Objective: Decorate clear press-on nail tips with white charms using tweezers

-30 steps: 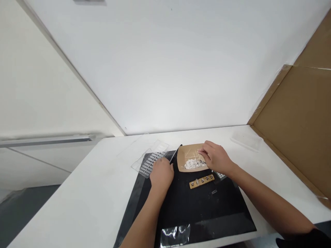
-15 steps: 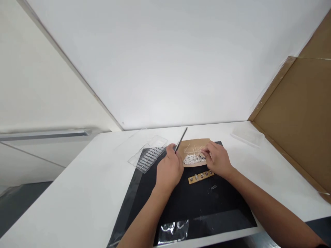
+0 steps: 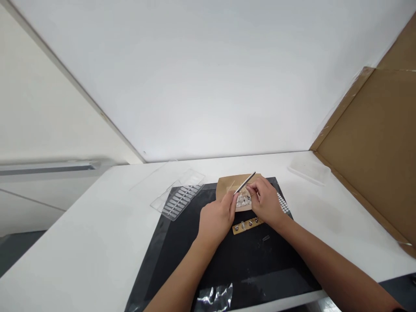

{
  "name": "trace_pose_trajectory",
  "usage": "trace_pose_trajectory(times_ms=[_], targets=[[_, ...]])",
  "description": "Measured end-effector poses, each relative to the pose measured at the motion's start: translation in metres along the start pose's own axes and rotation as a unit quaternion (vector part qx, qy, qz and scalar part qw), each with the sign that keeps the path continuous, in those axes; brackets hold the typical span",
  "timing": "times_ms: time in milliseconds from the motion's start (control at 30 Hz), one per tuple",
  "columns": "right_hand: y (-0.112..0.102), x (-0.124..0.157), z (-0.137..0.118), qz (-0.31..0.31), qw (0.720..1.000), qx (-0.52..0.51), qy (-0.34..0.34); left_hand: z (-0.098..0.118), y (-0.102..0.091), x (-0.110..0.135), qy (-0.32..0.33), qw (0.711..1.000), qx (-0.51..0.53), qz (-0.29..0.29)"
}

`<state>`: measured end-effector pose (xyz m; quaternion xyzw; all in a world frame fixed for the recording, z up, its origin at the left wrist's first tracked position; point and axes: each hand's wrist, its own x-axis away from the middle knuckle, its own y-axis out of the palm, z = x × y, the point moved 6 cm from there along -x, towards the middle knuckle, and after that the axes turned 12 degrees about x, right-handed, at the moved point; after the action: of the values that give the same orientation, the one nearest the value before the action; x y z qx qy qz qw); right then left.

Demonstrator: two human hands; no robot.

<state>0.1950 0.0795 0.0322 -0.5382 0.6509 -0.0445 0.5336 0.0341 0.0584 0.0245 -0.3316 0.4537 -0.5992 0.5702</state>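
Note:
My left hand (image 3: 216, 219) is closed around a thin dark tool (image 3: 245, 182) that slants up and to the right over a brown paper tray (image 3: 225, 185). My right hand (image 3: 264, 200) is pinched just right of the tool's shaft, over the small white pieces (image 3: 243, 199) in the tray; what its fingertips hold is too small to make out. A small wooden bar with metal studs (image 3: 246, 225) lies on the black mat (image 3: 227, 255) just below both hands.
A clear plastic tray with rows of pale tips (image 3: 177, 199) lies left of the mat. A white gridded sheet (image 3: 284, 203) peeks out right of my right hand. A clear lid (image 3: 308, 170) and a cardboard panel (image 3: 373, 147) are at the right. Crinkled clear film (image 3: 214, 297) lies near the mat's front edge.
My left hand moved right with the tool and tilted it over the brown tray. My right hand rose from the white pieces and met the tool. The view shifted slightly.

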Motion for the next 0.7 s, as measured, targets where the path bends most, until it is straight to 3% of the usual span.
trace_pose_trajectory(times_ms=[233,400,567,700], targets=[[0.013,0.001,-0.01,-0.031,0.999,0.026,-0.032,-0.004,0.001,-0.001,-0.019,0.999,-0.024,0.008],[0.008,-0.001,-0.006,0.019,0.998,0.047,0.029,0.001,0.002,0.001,-0.012,1.0,-0.029,0.002],[0.01,-0.005,-0.011,-0.016,1.0,0.014,0.0,0.002,0.002,0.002,-0.011,1.0,-0.026,-0.01],[0.006,-0.007,-0.008,0.007,1.0,0.023,0.019,0.001,0.001,0.001,-0.008,1.0,-0.013,-0.013]])
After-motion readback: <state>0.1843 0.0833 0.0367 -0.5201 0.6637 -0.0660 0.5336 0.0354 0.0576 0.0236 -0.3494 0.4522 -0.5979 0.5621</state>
